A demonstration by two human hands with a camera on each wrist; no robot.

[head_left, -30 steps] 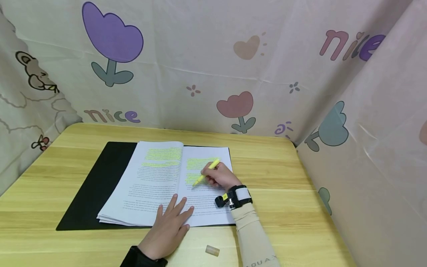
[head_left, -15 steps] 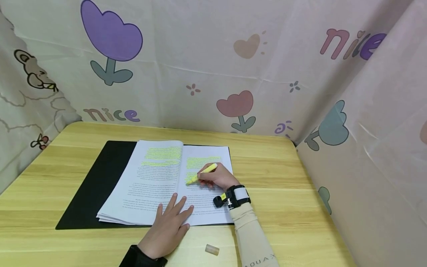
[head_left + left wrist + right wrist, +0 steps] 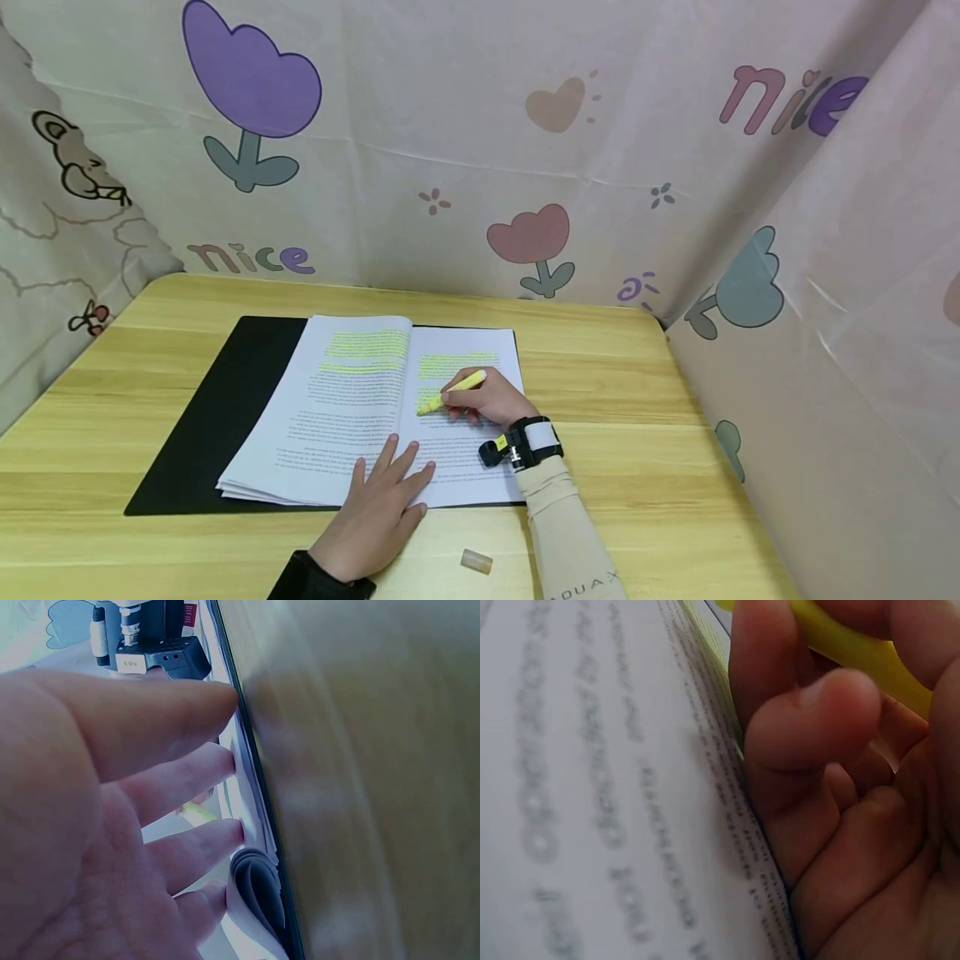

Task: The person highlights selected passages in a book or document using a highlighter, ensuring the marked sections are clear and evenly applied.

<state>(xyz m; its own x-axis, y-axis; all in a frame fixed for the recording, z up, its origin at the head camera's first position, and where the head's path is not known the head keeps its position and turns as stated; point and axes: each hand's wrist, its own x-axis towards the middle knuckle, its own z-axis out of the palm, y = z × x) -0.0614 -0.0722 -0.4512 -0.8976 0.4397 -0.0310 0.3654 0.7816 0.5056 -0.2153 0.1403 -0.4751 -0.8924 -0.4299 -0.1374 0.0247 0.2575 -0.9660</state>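
Observation:
My right hand [image 3: 491, 397] pinches a yellow highlighter [image 3: 468, 381], its tip down at the left end of a text line on the right-hand page [image 3: 480, 492]. In the right wrist view the highlighter [image 3: 855, 637] lies between the thumb and fingers, above curled lower fingers. Yellow bands cover the upper lines of both pages. My left hand [image 3: 378, 517] rests with straight, spread fingers at the bottom of the pages near the fold. Seen from the left wrist, its fingertips touch the paper edge, beside a curled page fold [image 3: 259, 885].
Under the papers lies a black folder [image 3: 217, 417], its cover spread to the left. A small translucent cap [image 3: 477, 562] lies on the wooden table [image 3: 615, 375] near the front. A printed curtain [image 3: 420, 125] hangs behind and at both sides.
The right hand has moved slightly left and the highlighter has tilted lower, its tip shifting to the left margin of the text. The left hand stays in place.

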